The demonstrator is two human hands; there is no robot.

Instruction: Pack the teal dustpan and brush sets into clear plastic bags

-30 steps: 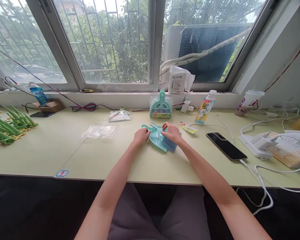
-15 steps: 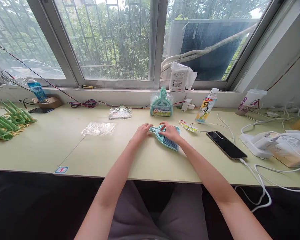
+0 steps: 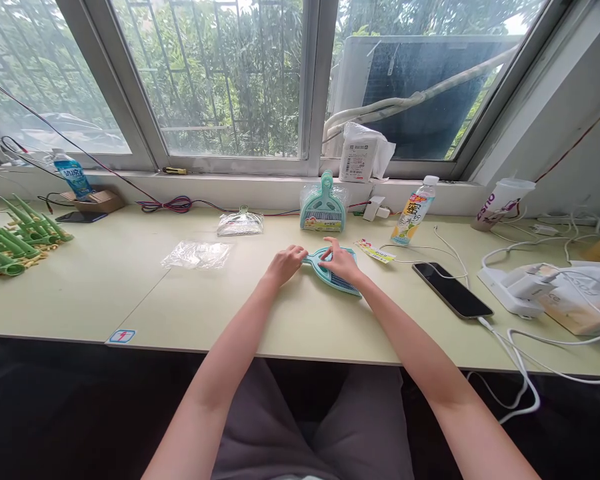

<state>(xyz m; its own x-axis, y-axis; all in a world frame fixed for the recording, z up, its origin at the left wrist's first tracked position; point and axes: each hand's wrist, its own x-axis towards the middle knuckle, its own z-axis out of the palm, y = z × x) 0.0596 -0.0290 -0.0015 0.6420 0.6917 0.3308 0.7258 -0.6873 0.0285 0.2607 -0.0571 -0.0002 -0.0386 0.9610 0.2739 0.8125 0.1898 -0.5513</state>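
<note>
A teal mini dustpan (image 3: 347, 289) with a small hand brush nested in it lies on the table in front of me, its handle pointing left. My left hand (image 3: 286, 264) is closed around the handle end. Over the wide part is my right hand (image 3: 342, 261), its thumb and raised fingers apart, the thumb near the brush. My right palm hides part of the bristles. Just beyond lies a yellow label card (image 3: 375, 251). A second teal dustpan and brush set (image 3: 323, 210), in clear wrapping, leans upright against the wall.
Crumpled clear plastic (image 3: 196, 255) and another wrapped set (image 3: 241, 223) lie to the left. On the right are a drink bottle (image 3: 414, 212), a phone (image 3: 453, 291), a power strip (image 3: 515, 297) with white cables and a cup (image 3: 503, 205). Green plastic parts (image 3: 17, 240) sit far left.
The dustpan has turned slightly, its wide end a little to the right. My left fingers have closed more around the handle. My right fingers have lifted and spread.
</note>
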